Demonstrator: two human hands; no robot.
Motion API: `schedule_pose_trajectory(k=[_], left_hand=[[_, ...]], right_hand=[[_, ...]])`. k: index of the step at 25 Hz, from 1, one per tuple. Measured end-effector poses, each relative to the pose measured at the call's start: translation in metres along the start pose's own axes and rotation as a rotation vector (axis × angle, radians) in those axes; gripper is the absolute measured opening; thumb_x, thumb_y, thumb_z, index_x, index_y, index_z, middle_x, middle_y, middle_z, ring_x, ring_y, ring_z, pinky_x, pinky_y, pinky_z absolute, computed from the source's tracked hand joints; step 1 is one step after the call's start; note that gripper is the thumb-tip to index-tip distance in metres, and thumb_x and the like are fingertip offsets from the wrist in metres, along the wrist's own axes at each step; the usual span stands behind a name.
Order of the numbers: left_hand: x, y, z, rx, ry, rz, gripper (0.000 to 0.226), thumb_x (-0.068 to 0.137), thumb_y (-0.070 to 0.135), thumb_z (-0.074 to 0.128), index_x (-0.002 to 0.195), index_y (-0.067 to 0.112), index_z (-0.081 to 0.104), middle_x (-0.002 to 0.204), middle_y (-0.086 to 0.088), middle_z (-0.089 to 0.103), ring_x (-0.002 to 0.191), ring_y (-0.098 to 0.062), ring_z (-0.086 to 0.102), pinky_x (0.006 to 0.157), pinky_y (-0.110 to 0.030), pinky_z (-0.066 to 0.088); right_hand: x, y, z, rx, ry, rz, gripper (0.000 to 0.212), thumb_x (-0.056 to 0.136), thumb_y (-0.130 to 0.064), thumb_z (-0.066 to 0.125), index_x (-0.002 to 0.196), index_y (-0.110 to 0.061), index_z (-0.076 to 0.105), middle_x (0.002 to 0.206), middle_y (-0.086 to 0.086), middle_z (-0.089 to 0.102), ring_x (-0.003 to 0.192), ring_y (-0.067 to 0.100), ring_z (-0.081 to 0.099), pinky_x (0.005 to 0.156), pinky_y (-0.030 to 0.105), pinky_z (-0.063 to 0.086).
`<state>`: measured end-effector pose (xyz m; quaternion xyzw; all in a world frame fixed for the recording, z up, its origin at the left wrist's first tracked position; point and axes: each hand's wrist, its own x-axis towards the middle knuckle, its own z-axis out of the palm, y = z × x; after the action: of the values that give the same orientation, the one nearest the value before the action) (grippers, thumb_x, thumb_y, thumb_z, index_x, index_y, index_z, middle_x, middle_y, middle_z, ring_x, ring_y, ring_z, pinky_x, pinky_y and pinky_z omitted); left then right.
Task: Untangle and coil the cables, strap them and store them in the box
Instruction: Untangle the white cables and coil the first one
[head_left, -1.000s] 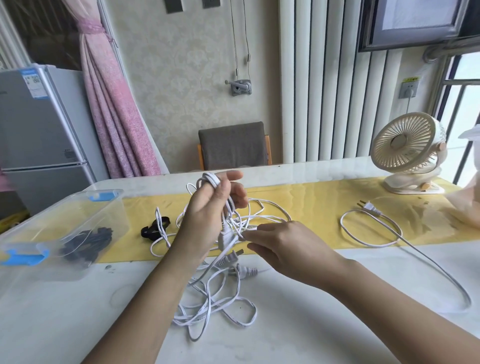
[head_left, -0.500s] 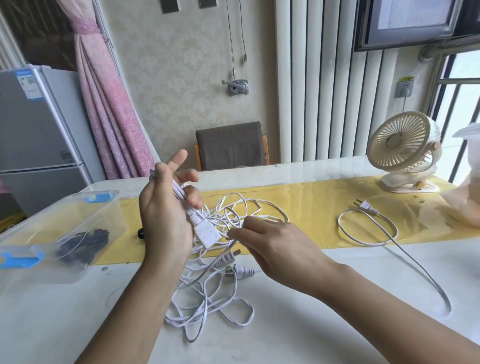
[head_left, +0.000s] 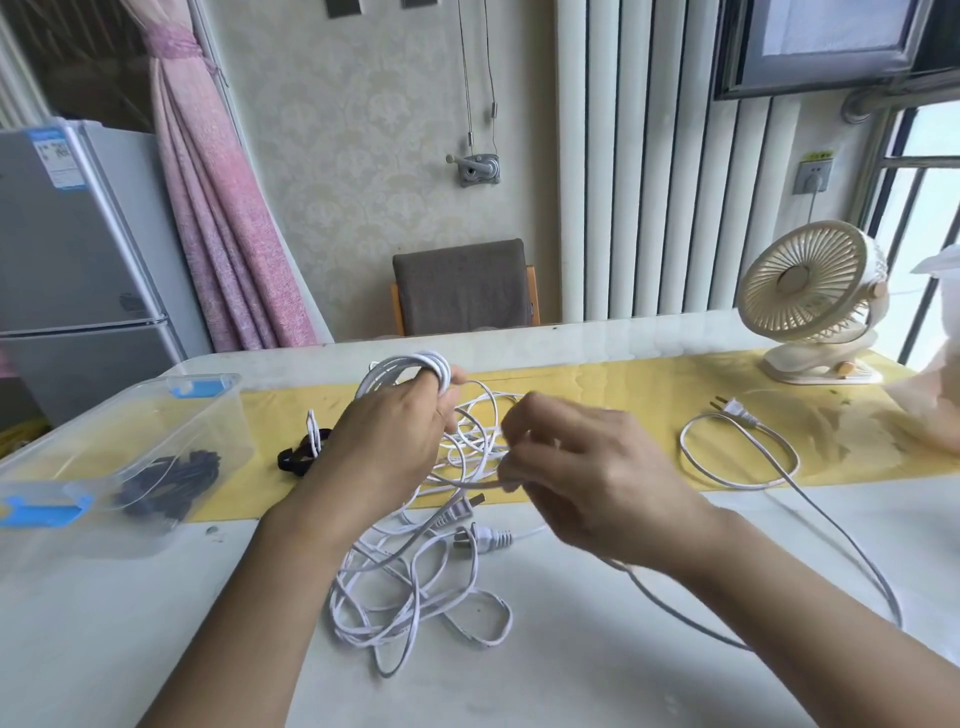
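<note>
Coiling by hand, then. Where does the cable (head_left: 374, 631) lie?

Most of it sits in a loose tangle (head_left: 410, 597) on the table (head_left: 571, 665), close in front of the person, with two plugs (head_left: 485, 538) at its far edge. A few laps make a coil (head_left: 410, 366) looped over the fingers of the left hand (head_left: 389, 447).

How does that hand sit?

Its back is to the camera. Its fingers curl through the coil and hold it, and the loops stand up on the hand's far side.

And the right hand (head_left: 597, 483)?

It's blurred, but its fingers (head_left: 524, 441) look bent in a narrow pinch on one strand (head_left: 467, 483). That strand runs roughly level, left to right, from the pinch toward the left hand, below the coil.

So what does the next lap turn on?

My reading is that the strand lies below the coil and on its near side. The right hand is the nearer one, so it has to carry the strand up and away over the left fingers. The slack trails down into the tangle and may snag there.

And the box (head_left: 208, 410)?

It's off to the left, apart from both hands and nearer the left one. A black strap (head_left: 291, 462) lies between it and that hand.
</note>
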<state>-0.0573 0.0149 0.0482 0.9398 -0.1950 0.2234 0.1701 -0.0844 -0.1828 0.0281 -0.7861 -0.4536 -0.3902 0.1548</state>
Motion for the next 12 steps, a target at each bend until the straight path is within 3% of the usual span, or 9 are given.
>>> schedule_pose_trajectory(k=[3,7,10,12], left_hand=[[-0.004,-0.003,-0.007,-0.168,-0.069,-0.004,0.047,0.098,0.044,0.028,0.087,0.016,0.064,0.06,0.01,0.057,0.057,-0.005,0.053,0.062,-0.032,0.043],[-0.007,0.0,-0.02,-0.588,-0.263,-0.147,0.067,0.084,0.066,0.034,0.051,0.013,0.057,0.037,0.007,0.026,0.035,-0.009,0.024,0.042,-0.022,0.023],[-0.011,-0.007,-0.03,-0.872,-0.608,-0.146,0.059,0.076,0.07,0.049,0.047,0.019,0.046,0.041,0.007,0.023,0.037,-0.009,0.013,0.036,-0.015,0.012],[-0.016,-0.013,-0.033,-1.086,-0.838,-0.062,0.049,0.082,0.062,0.055,0.051,0.025,0.046,0.042,0.012,0.028,0.036,-0.004,0.015,0.034,-0.015,0.008]], right_hand=[[0.004,0.019,-0.022,0.018,0.288,0.136,0.019,0.071,0.013,0.056,0.068,-0.003,0.066,0.08,0.01,0.056,0.069,0.023,0.049,0.063,0.024,0.038],[-0.006,0.059,-0.042,-0.09,0.556,0.568,0.026,0.055,0.016,0.044,0.059,-0.007,0.055,0.078,0.006,0.055,0.076,0.022,0.05,0.072,0.021,0.035],[-0.018,0.08,-0.043,0.212,0.543,0.851,0.033,0.057,0.015,0.034,0.056,-0.012,0.053,0.064,-0.001,0.055,0.06,0.001,0.048,0.057,0.01,0.036],[-0.024,0.088,-0.036,0.389,0.485,0.959,0.043,0.057,0.014,0.03,0.046,-0.021,0.053,0.053,-0.006,0.053,0.049,0.003,0.046,0.048,0.011,0.039]])
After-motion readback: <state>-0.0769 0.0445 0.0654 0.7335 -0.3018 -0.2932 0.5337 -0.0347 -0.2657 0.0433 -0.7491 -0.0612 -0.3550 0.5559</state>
